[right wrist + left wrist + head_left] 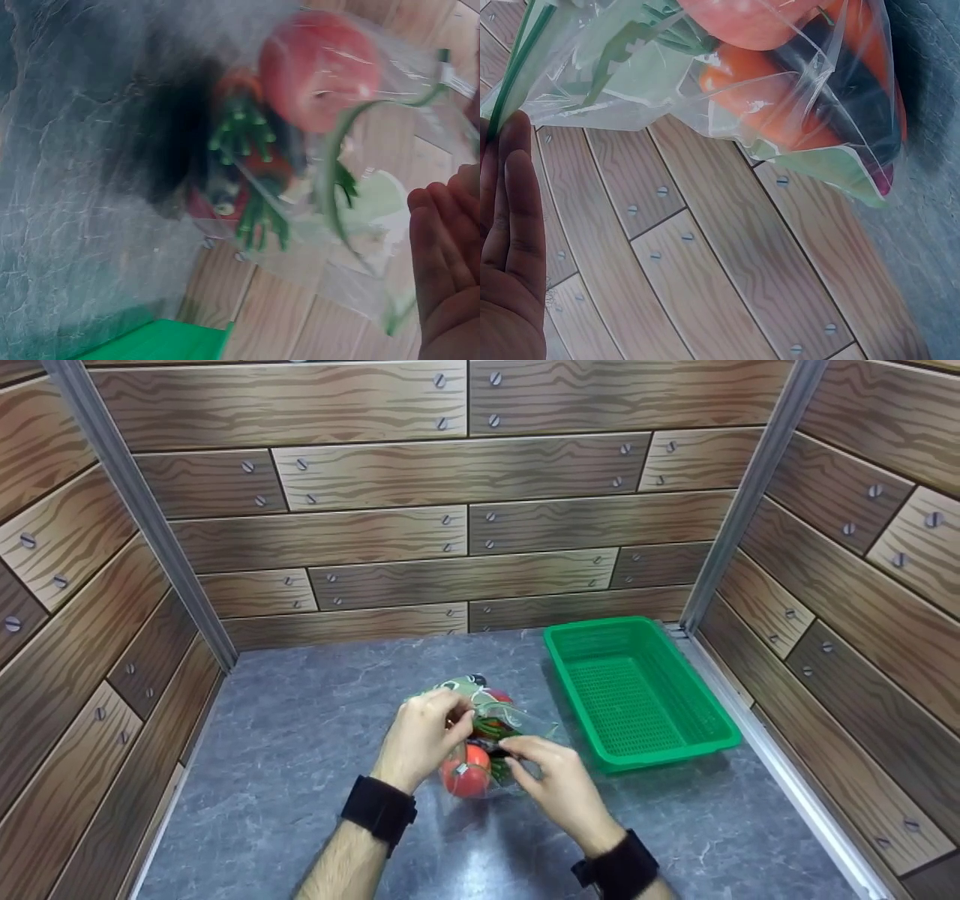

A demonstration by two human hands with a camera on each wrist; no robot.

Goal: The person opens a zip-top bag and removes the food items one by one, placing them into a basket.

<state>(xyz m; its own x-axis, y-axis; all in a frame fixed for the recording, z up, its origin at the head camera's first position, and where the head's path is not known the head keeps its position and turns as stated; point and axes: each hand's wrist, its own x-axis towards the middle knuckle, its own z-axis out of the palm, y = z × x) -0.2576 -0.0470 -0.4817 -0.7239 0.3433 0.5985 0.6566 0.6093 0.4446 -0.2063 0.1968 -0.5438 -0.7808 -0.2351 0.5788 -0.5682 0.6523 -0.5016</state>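
Observation:
A clear plastic bag (534, 724) with a green strip (517, 64) along its mouth lies near the middle of the table. Inside are a round red fruit (466, 777), orange carrots (754, 105) with green tops (262, 217), and a long dark vegetable (847, 97) that looks like an eggplant. My left hand (424, 731) pinches the bag's mouth at the green strip. Opposite it, my right hand (559, 784) has thumb and fingertips at the other side of the mouth. In the right wrist view the strip bows out in a curve between the two hands.
A green plastic basket (577, 701) with mesh sides stands to the right of the bag. Wood-patterned walls (375, 532) enclose the grey marbled table (285, 750) at the back and both sides. Black bands circle both wrists.

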